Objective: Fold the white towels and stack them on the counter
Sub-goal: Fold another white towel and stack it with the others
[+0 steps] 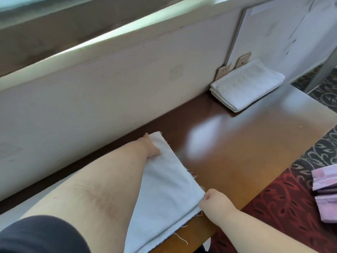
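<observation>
A thin white towel (167, 194) with frayed edges lies folded in layers on the brown wooden counter (246, 152), near its front edge. My left hand (152, 147) pinches the towel's far corner close to the wall. At the near right corner, my right hand (212, 200) is closed on the towel's edge. A thicker folded white towel (246, 84) rests flat at the far end of the counter against the wall.
A pale wall panel (109, 84) runs along the counter's back edge, with two metal brackets (243, 60) behind the far towel. A patterned red and dark carpet (284, 207) lies to the right, and a stack of pink items (326, 187) sits there.
</observation>
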